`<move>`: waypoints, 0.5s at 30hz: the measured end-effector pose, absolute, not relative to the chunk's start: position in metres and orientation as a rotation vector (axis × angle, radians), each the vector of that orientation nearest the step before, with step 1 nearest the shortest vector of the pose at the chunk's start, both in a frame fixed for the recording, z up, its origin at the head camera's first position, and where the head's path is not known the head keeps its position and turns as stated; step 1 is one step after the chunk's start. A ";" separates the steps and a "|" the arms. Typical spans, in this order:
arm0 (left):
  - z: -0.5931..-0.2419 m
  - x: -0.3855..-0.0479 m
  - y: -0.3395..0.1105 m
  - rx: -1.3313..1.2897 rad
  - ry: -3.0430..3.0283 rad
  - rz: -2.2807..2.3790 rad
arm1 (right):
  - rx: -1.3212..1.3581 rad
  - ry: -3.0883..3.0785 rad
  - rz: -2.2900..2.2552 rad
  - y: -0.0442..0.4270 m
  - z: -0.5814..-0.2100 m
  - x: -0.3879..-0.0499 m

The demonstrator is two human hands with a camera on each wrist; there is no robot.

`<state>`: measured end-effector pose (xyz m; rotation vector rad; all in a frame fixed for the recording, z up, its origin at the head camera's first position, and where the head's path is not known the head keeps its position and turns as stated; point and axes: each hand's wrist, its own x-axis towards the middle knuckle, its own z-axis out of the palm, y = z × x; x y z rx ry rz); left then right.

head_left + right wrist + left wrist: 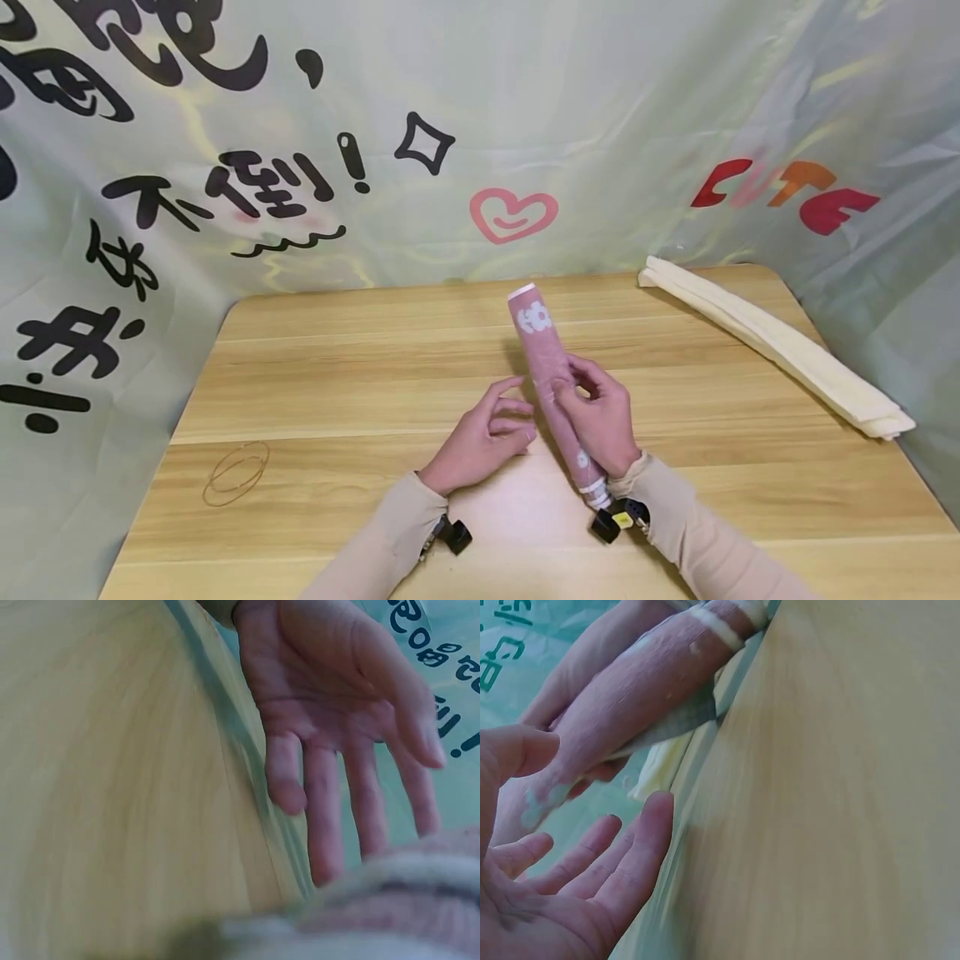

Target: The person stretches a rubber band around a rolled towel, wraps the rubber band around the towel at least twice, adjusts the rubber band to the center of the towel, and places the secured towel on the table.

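A pink rolled cloth (549, 367) with white flower patterns and a white edge is held at a slant above the table by my right hand (603, 421), thumb on top and fingers around its right side. My left hand (480, 442) is just left of the roll, its fingers spread and slightly bent, holding nothing. In the left wrist view the roll (630, 697) passes beyond the left hand (577, 877), with a gap between them. The right wrist view shows the open left hand (337, 697) behind the blurred roll (405, 900).
A long folded cream cloth (772, 346) lies slanting along the table's right side. Thin tan bands (236, 475) lie in loops at the left of the wooden table (337, 367). A pale curtain (600, 100) with lettering and a heart hangs behind.
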<state>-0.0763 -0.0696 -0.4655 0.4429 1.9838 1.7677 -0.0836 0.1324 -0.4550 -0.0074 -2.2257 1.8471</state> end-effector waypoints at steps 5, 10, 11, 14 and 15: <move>-0.464 -0.075 -0.063 0.449 2.052 1.698 | 0.001 -2.181 1.894 0.125 -0.457 -0.083; -0.463 -0.073 -0.061 0.415 2.067 1.691 | -0.030 -2.155 1.940 0.117 -0.460 -0.082; -0.463 -0.074 -0.062 0.411 2.068 1.695 | -0.034 -2.152 1.952 0.116 -0.461 -0.082; -0.465 -0.075 -0.063 0.397 2.068 1.707 | -0.029 -2.147 1.995 0.113 -0.462 -0.081; -0.465 -0.075 -0.064 0.393 2.068 1.711 | -0.023 -2.147 2.009 0.113 -0.462 -0.081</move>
